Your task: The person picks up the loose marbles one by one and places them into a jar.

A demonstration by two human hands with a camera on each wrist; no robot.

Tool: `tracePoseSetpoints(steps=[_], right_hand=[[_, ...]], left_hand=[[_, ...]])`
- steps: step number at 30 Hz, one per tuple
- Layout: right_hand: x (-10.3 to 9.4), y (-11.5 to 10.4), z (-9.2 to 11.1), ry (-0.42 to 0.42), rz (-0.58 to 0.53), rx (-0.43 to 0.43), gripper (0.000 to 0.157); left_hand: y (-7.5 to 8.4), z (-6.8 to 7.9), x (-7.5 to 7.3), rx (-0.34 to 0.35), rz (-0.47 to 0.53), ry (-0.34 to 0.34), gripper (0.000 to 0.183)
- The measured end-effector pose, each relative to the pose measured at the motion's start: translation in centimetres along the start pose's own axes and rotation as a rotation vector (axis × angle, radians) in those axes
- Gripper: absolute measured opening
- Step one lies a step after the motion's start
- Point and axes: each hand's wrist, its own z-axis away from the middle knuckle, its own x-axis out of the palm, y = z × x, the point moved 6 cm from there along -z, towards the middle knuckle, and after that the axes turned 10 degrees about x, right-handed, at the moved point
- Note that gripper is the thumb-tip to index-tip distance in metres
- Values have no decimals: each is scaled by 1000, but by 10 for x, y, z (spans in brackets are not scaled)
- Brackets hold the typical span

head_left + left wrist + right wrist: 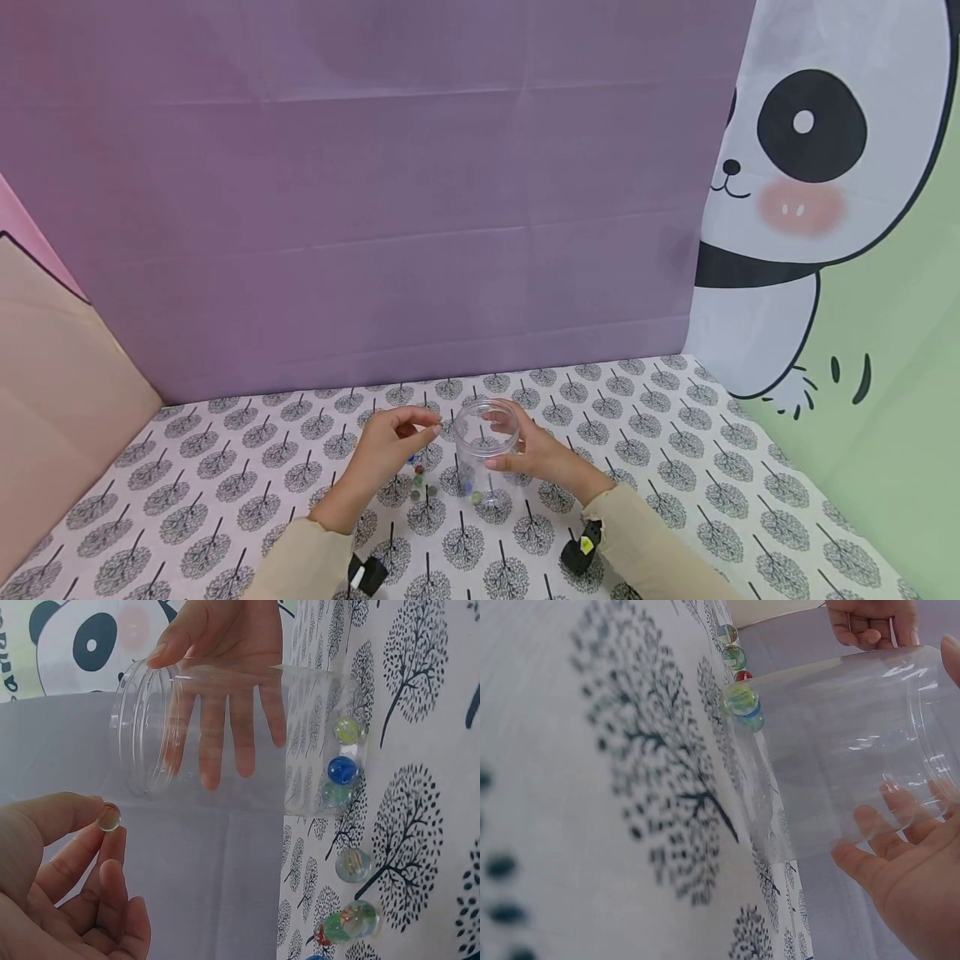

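Observation:
A clear plastic jar (468, 462) stands upright on the patterned cloth, its mouth uncovered. My right hand (538, 452) grips it around the side, thumb and fingers curved along the wall. In the left wrist view, a yellow marble (348, 730), a blue marble (343, 770) and a greenish marble (337, 795) lie at the jar's bottom. My left hand (388, 450) pinches a clear glass marble (109, 817) between thumb and fingertips, left of the jar's rim and apart from it. Several loose marbles (353, 865) lie on the cloth beneath the left hand.
The tree-print cloth (285, 517) covers the table. A purple backdrop (390, 208) rises at its far edge. A panda-print panel (765, 333) stands on the right, with a beige panel (60, 392) on the left. Each wrist wears a black device (581, 550).

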Motion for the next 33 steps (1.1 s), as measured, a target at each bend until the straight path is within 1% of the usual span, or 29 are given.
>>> tracePoseSetpoints(steps=[4,9,19,27,33], right_hand=[[0,0,1,-17,-24,-9,82],[0,0,1,-22,-34,-6,82],[0,0,1,-15,-18,-7,85],[1,0,0,-15,-15,-9,83],[0,0,1,-11,-11,-6,83]], left_hand=[[1,0,2,-4,21,-6,16],[1,-1,2,-3,14,-6,17],[5,-3,6,15,33,0,14],[8,-3,7,37,44,-2,13],[9,-3,9,22,56,-9,12]])
